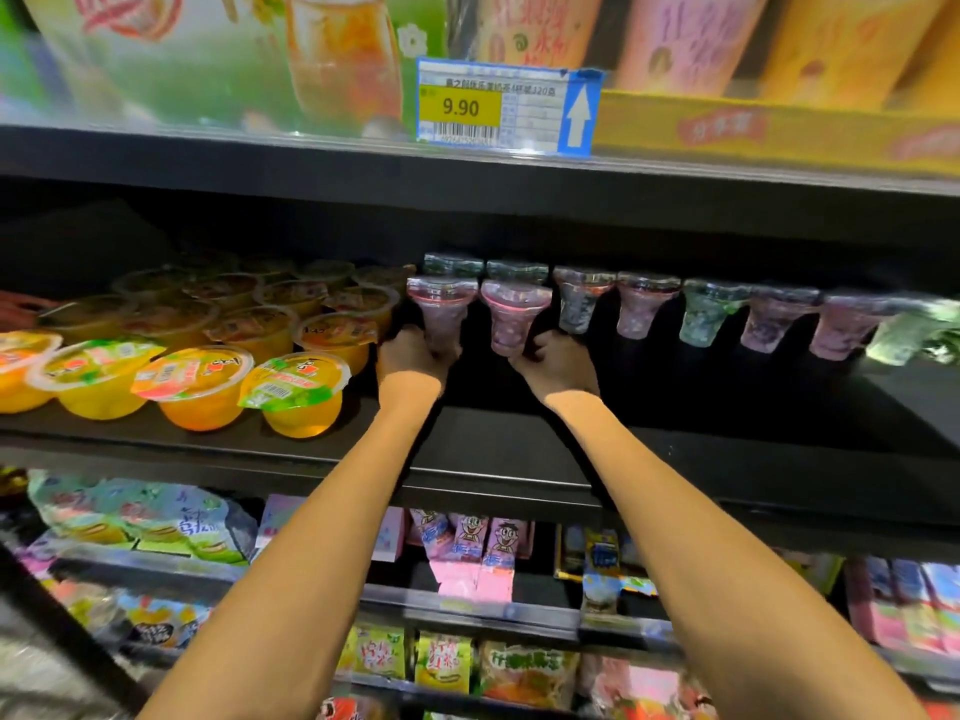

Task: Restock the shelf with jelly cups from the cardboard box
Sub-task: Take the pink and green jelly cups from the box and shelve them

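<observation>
Fingers of the left hand curl round the narrow foot of a pink jelly cup, just left of the frame's centre. The right hand grips a second pink jelly cup the same way, just beside the first. Both cups are upright and low over the black shelf; whether their bases touch it cannot be told, as the hands hide them.

Directly behind them stand two greenish cups. A row of like cups in pink, purple and green runs off to the right edge. At the left of the same board sit round fruit jelly bowls, several rows deep.

On the shelf edge above hangs a blue and yellow price label reading 9.90, with tall drink packs behind it. Snack packets fill the lower shelves along the bottom of the frame.

The cups are clear plastic, goblet-shaped, wide at the sealed rim and narrow below. The bowls are clear too, filled yellow-orange, under printed film lids. The shelf is dark and matte.
</observation>
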